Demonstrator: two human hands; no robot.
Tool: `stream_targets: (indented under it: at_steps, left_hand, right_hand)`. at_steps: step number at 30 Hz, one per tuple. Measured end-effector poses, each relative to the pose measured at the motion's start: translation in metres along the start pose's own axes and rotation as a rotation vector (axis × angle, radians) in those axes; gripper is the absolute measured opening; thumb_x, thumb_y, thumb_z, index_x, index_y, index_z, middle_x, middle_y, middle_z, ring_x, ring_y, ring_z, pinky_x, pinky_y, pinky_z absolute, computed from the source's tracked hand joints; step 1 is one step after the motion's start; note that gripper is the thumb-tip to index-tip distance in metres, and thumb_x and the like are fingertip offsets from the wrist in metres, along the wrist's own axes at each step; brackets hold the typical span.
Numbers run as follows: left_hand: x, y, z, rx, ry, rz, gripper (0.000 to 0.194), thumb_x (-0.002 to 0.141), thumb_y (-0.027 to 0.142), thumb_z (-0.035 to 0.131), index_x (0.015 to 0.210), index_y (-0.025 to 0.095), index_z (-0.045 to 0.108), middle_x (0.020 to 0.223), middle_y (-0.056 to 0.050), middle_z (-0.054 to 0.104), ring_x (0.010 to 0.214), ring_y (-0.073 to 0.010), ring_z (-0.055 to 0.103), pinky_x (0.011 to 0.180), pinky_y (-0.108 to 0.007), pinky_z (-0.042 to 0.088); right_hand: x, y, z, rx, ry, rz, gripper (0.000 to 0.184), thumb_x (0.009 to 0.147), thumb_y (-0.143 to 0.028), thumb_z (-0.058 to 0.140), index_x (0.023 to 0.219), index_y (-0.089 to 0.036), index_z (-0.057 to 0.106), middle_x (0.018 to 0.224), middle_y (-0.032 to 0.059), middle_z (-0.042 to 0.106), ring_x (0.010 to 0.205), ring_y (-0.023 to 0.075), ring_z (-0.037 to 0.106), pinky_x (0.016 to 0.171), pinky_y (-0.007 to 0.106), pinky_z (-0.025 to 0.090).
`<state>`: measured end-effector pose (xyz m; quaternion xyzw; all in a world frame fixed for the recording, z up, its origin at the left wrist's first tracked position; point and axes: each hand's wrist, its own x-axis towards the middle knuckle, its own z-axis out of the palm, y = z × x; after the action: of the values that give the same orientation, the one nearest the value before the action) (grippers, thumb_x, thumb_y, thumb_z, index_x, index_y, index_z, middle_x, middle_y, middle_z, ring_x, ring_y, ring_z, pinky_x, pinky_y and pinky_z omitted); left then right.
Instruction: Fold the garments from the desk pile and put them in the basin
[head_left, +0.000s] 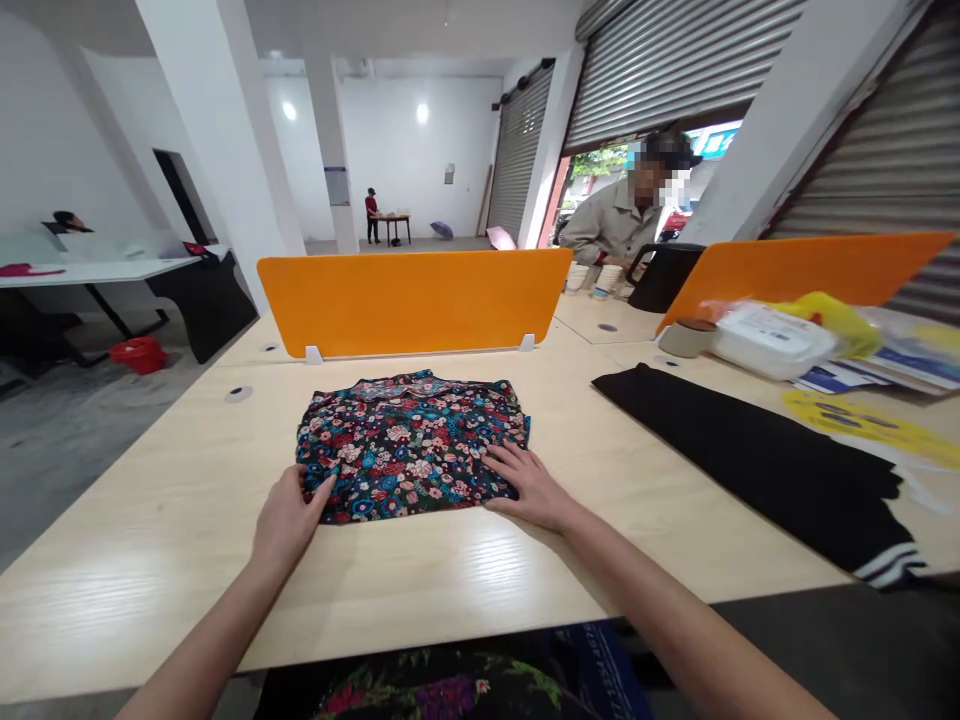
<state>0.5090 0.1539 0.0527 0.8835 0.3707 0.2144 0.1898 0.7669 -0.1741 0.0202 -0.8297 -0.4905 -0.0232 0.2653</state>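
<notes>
A floral shirt [416,450], dark with red, pink and blue flowers, lies folded into a rough rectangle on the pale wooden table [405,585]. Its collar is at the far edge. At the near left corner my left hand [289,510] pinches the cloth, thumb on top and fingers curled at the side edge. My right hand [529,488] rests on the near right part of the shirt, palm down with fingers spread. Farther right lies a folded black garment [750,455] with white stripes at its near end, apart from both hands.
An orange divider [416,305] stands behind the shirt, another orange divider [810,270] at the right. A white plastic container [772,338], a tape roll [686,338], paper cups [606,282] and a black jug [664,278] are nearby. A person [619,220] stands across the table.
</notes>
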Motion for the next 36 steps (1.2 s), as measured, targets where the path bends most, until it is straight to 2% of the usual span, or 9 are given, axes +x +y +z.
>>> stream_targets:
  at_steps: [3, 5, 9, 13, 17, 23, 29, 33, 36]
  left_hand:
    - [-0.009, 0.013, 0.009, 0.108, 0.126, 0.157, 0.064, 0.083, 0.06, 0.046, 0.127, 0.014, 0.049, 0.113, -0.017, 0.064, 0.105, -0.0342, 0.059, 0.086, -0.044, 0.044]
    - [-0.008, 0.013, 0.012, 0.069, 0.137, 0.199, 0.051, 0.086, 0.047, 0.044, 0.126, 0.016, 0.05, 0.102, -0.013, 0.066, 0.1, -0.0314, 0.06, 0.085, -0.042, 0.044]
    - [0.0, -0.006, 0.011, -0.282, 0.142, 0.024, 0.038, 0.083, 0.032, 0.043, 0.119, 0.022, 0.052, 0.077, -0.001, 0.062, 0.073, -0.021, 0.06, 0.069, -0.032, 0.045]
    - [-0.002, -0.025, 0.009, -0.523, 0.107, -0.035, 0.041, 0.08, 0.041, 0.049, 0.117, 0.022, 0.051, 0.074, 0.002, 0.057, 0.064, -0.0168, 0.057, 0.061, -0.028, 0.044]
    - [-0.007, -0.028, 0.008, -0.492, -0.018, -0.044, 0.064, 0.072, 0.057, 0.059, 0.123, 0.019, 0.049, 0.08, 0.001, 0.057, 0.071, -0.0187, 0.06, 0.067, -0.031, 0.046]
    - [-0.006, -0.026, 0.01, -0.351, -0.032, 0.011, 0.061, 0.071, 0.044, 0.058, 0.127, 0.021, 0.05, 0.078, 0.003, 0.054, 0.068, -0.0173, 0.056, 0.068, -0.031, 0.043]
    - [-0.009, -0.026, 0.015, -0.672, -0.052, 0.036, 0.056, 0.067, 0.041, 0.062, 0.118, 0.019, 0.056, 0.076, 0.004, 0.049, 0.068, -0.0134, 0.05, 0.069, -0.027, 0.042]
    - [-0.014, -0.02, 0.011, -0.925, -0.039, 0.027, 0.055, 0.065, 0.041, 0.066, 0.115, 0.019, 0.056, 0.077, 0.005, 0.046, 0.071, -0.0113, 0.049, 0.071, -0.025, 0.043]
    - [-0.017, -0.021, 0.004, -0.896, -0.054, 0.032, 0.056, 0.063, 0.038, 0.067, 0.114, 0.019, 0.056, 0.074, 0.006, 0.042, 0.067, -0.0104, 0.047, 0.068, -0.024, 0.042]
  right_hand:
    - [-0.007, -0.009, 0.01, -0.185, -0.05, -0.001, 0.059, 0.088, -0.055, 0.054, 0.14, -0.028, 0.051, 0.15, 0.0055, 0.043, 0.142, 0.0349, 0.029, 0.112, 0.059, 0.028]
    - [-0.005, -0.007, 0.014, -0.232, -0.041, 0.007, 0.049, 0.094, -0.045, 0.048, 0.139, -0.026, 0.052, 0.149, 0.005, 0.045, 0.14, 0.033, 0.032, 0.111, 0.056, 0.031]
    - [-0.001, 0.002, 0.018, -0.261, 0.016, -0.02, 0.044, 0.095, -0.035, 0.045, 0.136, -0.024, 0.056, 0.145, 0.0064, 0.049, 0.137, 0.0304, 0.037, 0.11, 0.052, 0.035]
    - [0.0, 0.007, 0.023, -0.252, 0.082, -0.067, 0.042, 0.094, -0.032, 0.044, 0.132, -0.022, 0.059, 0.141, 0.0087, 0.053, 0.135, 0.0294, 0.041, 0.109, 0.051, 0.037]
    - [0.0, 0.006, 0.025, -0.223, 0.121, -0.082, 0.043, 0.093, -0.031, 0.043, 0.13, -0.021, 0.061, 0.139, 0.0098, 0.055, 0.133, 0.0287, 0.043, 0.109, 0.052, 0.037]
    - [0.001, 0.004, 0.023, -0.188, 0.122, -0.073, 0.042, 0.092, -0.032, 0.043, 0.128, -0.02, 0.062, 0.137, 0.0093, 0.056, 0.131, 0.0266, 0.045, 0.111, 0.051, 0.034]
    - [0.0, 0.004, 0.023, -0.116, 0.126, -0.045, 0.042, 0.09, -0.031, 0.045, 0.127, -0.022, 0.062, 0.137, 0.0082, 0.056, 0.132, 0.0261, 0.044, 0.114, 0.052, 0.031]
    - [0.001, 0.007, 0.021, -0.092, 0.136, -0.061, 0.043, 0.086, -0.02, 0.044, 0.123, -0.019, 0.065, 0.135, 0.0096, 0.058, 0.13, 0.0261, 0.047, 0.114, 0.052, 0.032]
    - [-0.001, 0.008, 0.018, -0.041, 0.164, -0.058, 0.046, 0.08, -0.011, 0.042, 0.118, -0.017, 0.067, 0.131, 0.0105, 0.061, 0.128, 0.0259, 0.05, 0.113, 0.05, 0.034]
